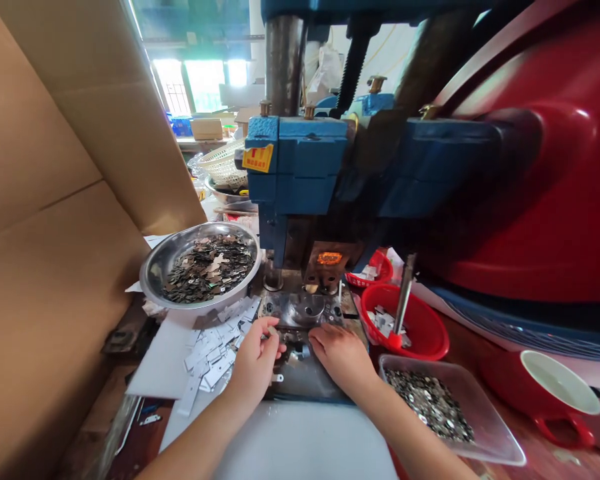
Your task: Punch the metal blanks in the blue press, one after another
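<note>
My left hand point(257, 351) is closed in a pinch at the left front of the press die point(307, 310). A small metal part point(272, 330) shows at its thumb and fingertip. On the die's right front, my right hand point(341, 352) rests with its fingers curled down; whatever they hold, if anything, is hidden beneath them. Between the hands lies the dark metal bed point(305, 380), with a small flat metal piece point(277, 378) at its left edge. The blue press head point(300, 167) stands above the die. Beside my left wrist, flat metal strips point(215, 353) lie in a loose heap.
A steel bowl point(150, 283) of dark metal pieces stands left, near a cardboard wall point(55, 267). To the right are a red basket point(437, 333) with metal parts, a clear plastic tray point(500, 433) of small pieces, a red mug point(515, 387) and a large red wheel point(530, 200).
</note>
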`<state>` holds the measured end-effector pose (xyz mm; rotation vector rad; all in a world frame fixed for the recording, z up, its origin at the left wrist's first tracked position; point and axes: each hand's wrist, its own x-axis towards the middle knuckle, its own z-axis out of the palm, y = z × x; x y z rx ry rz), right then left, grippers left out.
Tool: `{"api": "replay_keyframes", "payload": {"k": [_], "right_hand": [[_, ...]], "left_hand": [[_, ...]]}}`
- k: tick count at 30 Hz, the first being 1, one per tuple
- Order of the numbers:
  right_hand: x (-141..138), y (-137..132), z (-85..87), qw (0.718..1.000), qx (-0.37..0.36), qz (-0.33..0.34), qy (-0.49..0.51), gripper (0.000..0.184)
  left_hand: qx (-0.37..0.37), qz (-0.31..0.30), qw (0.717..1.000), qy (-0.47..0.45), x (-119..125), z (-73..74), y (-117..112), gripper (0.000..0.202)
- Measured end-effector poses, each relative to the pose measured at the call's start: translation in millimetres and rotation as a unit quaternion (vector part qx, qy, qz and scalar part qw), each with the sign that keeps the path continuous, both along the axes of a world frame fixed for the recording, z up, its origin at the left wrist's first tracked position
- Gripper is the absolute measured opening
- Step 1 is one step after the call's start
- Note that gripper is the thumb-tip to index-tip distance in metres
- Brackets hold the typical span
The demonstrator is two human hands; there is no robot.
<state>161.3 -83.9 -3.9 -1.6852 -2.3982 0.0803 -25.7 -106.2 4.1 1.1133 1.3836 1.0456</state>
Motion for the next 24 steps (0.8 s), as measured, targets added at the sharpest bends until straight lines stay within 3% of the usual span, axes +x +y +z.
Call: {"api": "replay_keyframes", "payload": {"k": [4,7,10,14,19,22,24], "right_hand": [[6.0,-1.1,2.9,0.996,0.03,-0.036,0.074,0.02],[10.5,9.3,12.5,0.989,0.08,-0.055,0.115,0.021],[8.0,30.2,24.2,0.988,0.095,-0.03,0.117,0.025],[2.8,49.5,35.8,0.994,0.09,0.035,0.053,0.027],[9.0,44.5,38.3,0.992,0.107,0.062,-0.01,0.034],[13.2,36.8,34.5,0.992,0.11,0.058,0.019,0.036],[13.0,29.1,32.1,0.988,0.125,0.055,0.067,0.034]], "left_hand": [[0.012,0.023,1.0,0.003,-2.3,-3.9,0.3,0.042],[0.01,0.013,1.0,0.002,-2.7,-4.5,0.7,0.038],[-0.01,-0.01,1.0,-0.007,-1.7,-2.0,0.7,0.03],[-0.029,0.001,0.999,-0.038,-0.8,1.6,1.2,0.039],[-0.019,0.01,0.999,-0.036,-6.0,-2.2,4.5,0.046],[0.015,0.008,1.0,-0.005,-12.1,-3.4,6.2,0.043],[0.033,-0.026,0.998,0.045,-14.4,-0.2,4.1,0.043]]}}
